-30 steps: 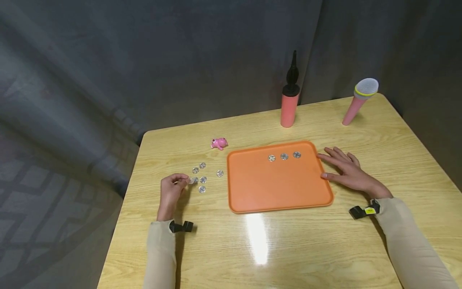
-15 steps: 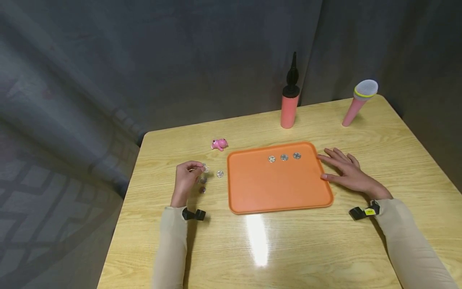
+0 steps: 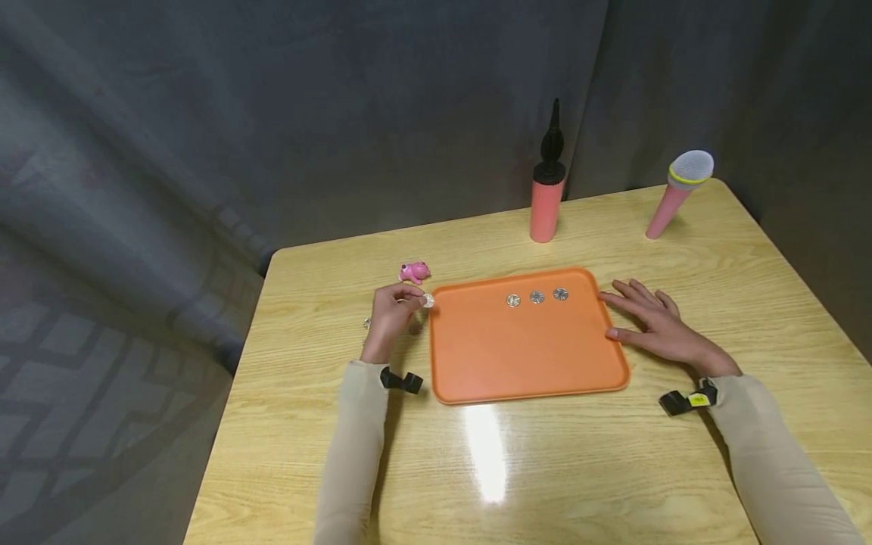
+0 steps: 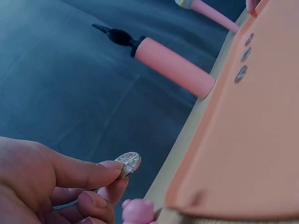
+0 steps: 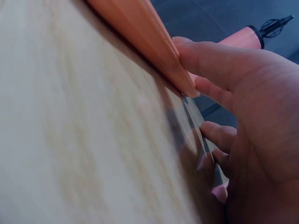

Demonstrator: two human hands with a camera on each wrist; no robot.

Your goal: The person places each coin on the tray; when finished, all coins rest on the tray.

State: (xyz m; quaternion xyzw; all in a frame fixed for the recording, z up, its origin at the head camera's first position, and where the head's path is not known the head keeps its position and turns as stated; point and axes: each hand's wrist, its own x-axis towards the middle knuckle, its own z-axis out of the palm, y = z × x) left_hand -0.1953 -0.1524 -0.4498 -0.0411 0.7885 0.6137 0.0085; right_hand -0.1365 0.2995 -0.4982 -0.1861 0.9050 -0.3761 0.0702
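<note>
Head view, coin: the left hand (image 3: 391,314) pinches a silver coin (image 3: 428,301) between thumb and forefinger, lifted off the desk (image 3: 559,469) just at the left edge of the orange tray (image 3: 477,356), near its far left corner; held by its rim, seemingly so its flat face stays free.
Left hand pose: wrist low over the desk, palm turned inward, the other fingers curled under; the left wrist view shows the coin (image 4: 128,163) gripped at the fingertips (image 4: 110,167), with something thin and silvery lower in the hand that I cannot make out.
Right hand pose: the right hand (image 3: 650,325) lies flat, fingers spread and relaxed, holding nothing; its thumb (image 5: 205,58) presses against the tray's right edge (image 5: 140,35), likely to steady it.
Tray: three coins (image 3: 537,296) sit in a row along its far edge.
Desk's far edge: pink toy (image 3: 413,271) by the tray's far left corner; pink pump (image 3: 546,198) and pink microphone (image 3: 677,193) standing further back.
</note>
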